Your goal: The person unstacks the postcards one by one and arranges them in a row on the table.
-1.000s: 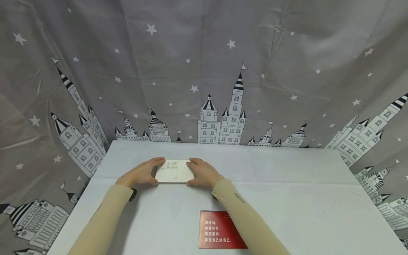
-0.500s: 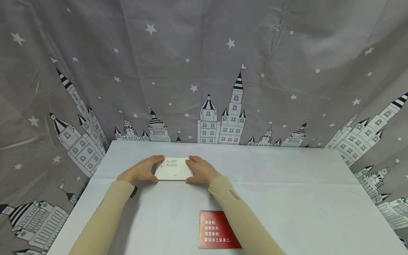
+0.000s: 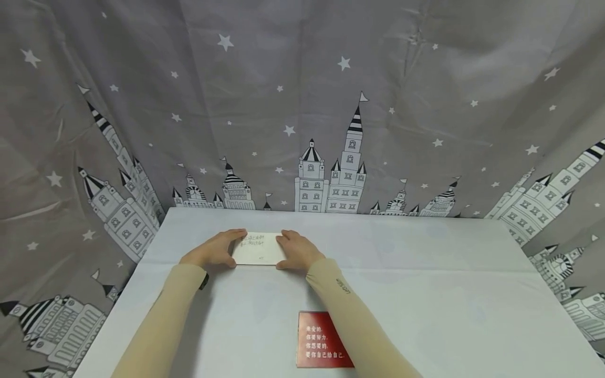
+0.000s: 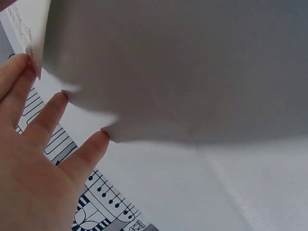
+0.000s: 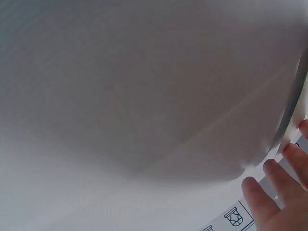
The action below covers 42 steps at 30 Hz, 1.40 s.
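Observation:
A cream card [image 3: 258, 249] with handwritten lines is held flat between both hands near the back of the table, left of the middle. The left hand [image 3: 216, 250] pinches its left end, thumb at the near corner and fingers at the far one. At the other end, the right hand [image 3: 298, 252] grips it the same way. In the left wrist view, the card [image 4: 30, 29] slants past the fingertips at top left, with the other fingers spread over the cloth. The right wrist view shows only the card's edge [image 5: 293, 103], beside the right fingers.
A red card [image 3: 314, 350] with white printed characters lies near the front of the table, partly covered by the right sleeve [image 3: 359, 325]. White cloth covers the table [image 3: 435, 283]. Behind it hangs a grey curtain [image 3: 255, 68] printed with castles and stars.
Both hands have shifted the cream card slightly toward the back of the table, keeping their grip. The red card stays put, and the right sleeve covers a bit more of it.

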{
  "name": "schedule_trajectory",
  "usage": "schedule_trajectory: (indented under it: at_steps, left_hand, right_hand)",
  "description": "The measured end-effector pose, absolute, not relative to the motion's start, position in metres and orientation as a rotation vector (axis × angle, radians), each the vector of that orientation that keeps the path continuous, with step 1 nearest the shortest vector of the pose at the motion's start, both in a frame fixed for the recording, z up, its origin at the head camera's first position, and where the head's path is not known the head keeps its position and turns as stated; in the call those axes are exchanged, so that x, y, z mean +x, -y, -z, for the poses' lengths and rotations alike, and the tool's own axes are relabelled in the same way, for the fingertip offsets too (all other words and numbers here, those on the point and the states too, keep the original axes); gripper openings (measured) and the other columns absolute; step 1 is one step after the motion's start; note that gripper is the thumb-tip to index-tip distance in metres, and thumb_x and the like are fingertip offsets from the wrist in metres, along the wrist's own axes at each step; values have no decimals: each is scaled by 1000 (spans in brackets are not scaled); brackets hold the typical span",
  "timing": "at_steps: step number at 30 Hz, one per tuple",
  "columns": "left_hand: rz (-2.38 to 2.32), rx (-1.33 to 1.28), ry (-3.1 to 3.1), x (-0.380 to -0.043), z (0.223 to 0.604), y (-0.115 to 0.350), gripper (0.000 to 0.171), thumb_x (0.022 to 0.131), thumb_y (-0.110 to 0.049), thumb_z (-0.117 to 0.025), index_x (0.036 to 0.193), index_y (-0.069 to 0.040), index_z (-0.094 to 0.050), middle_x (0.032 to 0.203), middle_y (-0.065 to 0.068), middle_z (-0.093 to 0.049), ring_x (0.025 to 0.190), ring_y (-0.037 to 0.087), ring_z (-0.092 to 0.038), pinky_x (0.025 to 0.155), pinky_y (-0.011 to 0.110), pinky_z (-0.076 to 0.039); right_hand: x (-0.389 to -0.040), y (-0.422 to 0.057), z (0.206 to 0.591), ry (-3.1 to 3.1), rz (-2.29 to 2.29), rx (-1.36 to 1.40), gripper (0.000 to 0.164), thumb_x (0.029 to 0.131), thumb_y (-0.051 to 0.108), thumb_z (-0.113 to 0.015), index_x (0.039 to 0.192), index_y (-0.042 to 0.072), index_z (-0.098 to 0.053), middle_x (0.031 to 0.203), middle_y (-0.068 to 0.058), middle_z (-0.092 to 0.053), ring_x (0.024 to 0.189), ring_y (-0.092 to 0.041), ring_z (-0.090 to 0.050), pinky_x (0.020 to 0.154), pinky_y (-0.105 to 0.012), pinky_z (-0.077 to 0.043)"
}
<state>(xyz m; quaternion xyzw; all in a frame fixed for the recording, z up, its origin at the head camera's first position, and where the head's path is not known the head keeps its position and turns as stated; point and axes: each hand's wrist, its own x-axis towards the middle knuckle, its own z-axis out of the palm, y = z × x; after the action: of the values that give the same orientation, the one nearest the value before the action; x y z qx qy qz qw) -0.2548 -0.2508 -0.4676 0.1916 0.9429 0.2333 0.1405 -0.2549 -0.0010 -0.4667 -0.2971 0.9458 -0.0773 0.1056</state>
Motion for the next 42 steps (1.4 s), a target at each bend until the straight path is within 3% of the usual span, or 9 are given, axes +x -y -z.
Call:
schedule_trajectory:
  at_steps: [9, 17, 28, 42]
  left_hand:
    - [-632, 516, -2712, -257, 467, 248, 91, 62, 1, -80, 141, 9, -36, 147, 26, -33, 133, 48, -28, 107, 59, -25]
    - [-691, 574, -2698, -250, 469, 252, 89, 63, 0, -79, 138, 15, -35, 145, 31, -32, 133, 48, -27, 109, 56, -22]
    - [-692, 664, -2770, -239, 464, 248, 90, 67, -18, -82, 140, 10, -38, 146, 26, -35, 134, 50, -25, 106, 65, -20]
    - [-680, 687, -2825, -218, 468, 244, 82, 80, -36, -74, 144, 1, -38, 148, 22, -35, 136, 47, -22, 103, 70, -14]
  right_hand:
    - [-255, -1, 466, -2756, 281, -853, 79, 83, 41, -73, 146, 7, -39, 153, -12, -30, 139, -25, -30, 112, -33, -24]
    - [-254, -5, 468, -2733, 350, -864, 78, 84, 40, -72, 146, 6, -39, 153, -13, -29, 140, -24, -27, 113, -33, -23]
    - [-253, -22, 466, -2755, 389, -977, 77, 85, 43, -69, 146, 5, -39, 151, -12, -34, 138, -26, -30, 113, -33, -23]
    - [-246, -43, 467, -2755, 447, -1072, 76, 89, 46, -64, 147, 8, -35, 151, -11, -32, 139, -27, -28, 113, -36, -22]
